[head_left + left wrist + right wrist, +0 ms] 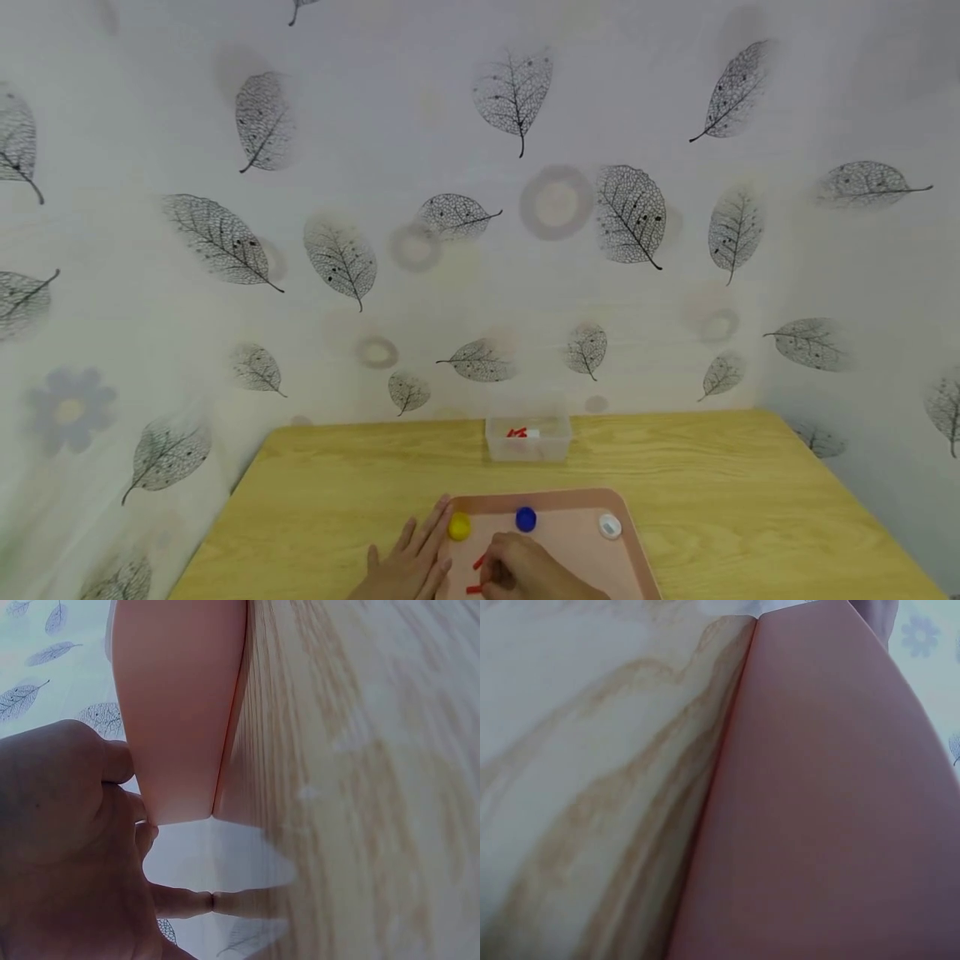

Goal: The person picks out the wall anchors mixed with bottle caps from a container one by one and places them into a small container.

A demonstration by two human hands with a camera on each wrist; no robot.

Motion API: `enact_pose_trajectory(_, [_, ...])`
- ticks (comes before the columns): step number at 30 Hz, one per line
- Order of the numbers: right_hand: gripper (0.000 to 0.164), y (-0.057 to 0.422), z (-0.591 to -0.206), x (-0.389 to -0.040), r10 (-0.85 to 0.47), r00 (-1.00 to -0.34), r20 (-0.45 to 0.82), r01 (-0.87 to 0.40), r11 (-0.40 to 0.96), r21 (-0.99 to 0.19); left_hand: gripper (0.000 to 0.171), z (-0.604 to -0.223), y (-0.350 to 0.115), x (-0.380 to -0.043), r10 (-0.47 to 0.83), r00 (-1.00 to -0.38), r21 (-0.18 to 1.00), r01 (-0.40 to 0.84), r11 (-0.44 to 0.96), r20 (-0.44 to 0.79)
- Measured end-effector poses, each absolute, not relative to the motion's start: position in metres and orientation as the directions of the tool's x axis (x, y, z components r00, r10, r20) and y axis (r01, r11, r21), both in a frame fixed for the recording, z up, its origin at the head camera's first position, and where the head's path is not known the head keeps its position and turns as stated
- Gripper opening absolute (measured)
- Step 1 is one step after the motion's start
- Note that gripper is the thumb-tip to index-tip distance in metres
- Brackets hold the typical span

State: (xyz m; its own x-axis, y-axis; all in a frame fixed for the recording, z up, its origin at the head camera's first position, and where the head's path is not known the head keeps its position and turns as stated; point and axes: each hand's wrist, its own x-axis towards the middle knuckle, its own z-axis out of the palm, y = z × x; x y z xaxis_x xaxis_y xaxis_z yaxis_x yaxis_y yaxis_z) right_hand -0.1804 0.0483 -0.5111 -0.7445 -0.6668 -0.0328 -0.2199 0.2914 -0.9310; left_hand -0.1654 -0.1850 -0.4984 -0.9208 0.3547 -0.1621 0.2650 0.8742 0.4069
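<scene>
A shallow pink tray [573, 502] lies on the table in the head view. My left hand [408, 562] rests with straight, spread fingers along its left rim. From the left wrist, that hand [75, 840] shows beside the tray's outer wall [180, 705], fingertips at its edge. Inside the tray, my right hand [528, 571] bends its fingers down close to one red stick [480, 562] and another red stick [474, 590]. Its fingertips are partly hidden, so I cannot tell whether they pinch one. A yellow cap [459, 526], a blue cap [526, 518] and a white cap [610, 526] sit along the tray's far side.
Behind the tray, a clear plastic box [528, 451] with red and white pieces stands near the wall. Wood-grain table [750, 500] extends to both sides. Leaf-patterned wall covering [480, 283] rises at the back. The right wrist view is mostly tray wall [825, 787] and tabletop.
</scene>
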Motion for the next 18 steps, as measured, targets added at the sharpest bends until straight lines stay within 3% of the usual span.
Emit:
enact_pose_trajectory(5, [0.008,0.048,-0.51,-0.182,-0.665,-0.746,-0.033,-0.202,0.274,-0.94,0.062,-0.499,-0.187,-0.166,0.358,-0.918,0.412,0.265,0.872,-0.168])
enact_pose_trajectory(11, [0.015,0.051,-0.504,-0.178,-0.63,-0.766,-0.124,-0.091,0.298,-0.95,0.062,-0.501,-0.185,-0.168,0.358,-0.917,0.402,0.265,0.876,-0.176])
enact_pose_trajectory(18, [0.017,0.06,-0.5,-0.166,-0.512,-0.837,-0.192,-0.008,0.363,-0.932,0.063,-0.497,-0.187,-0.162,0.352,-0.914,0.408,0.248,0.879,-0.203])
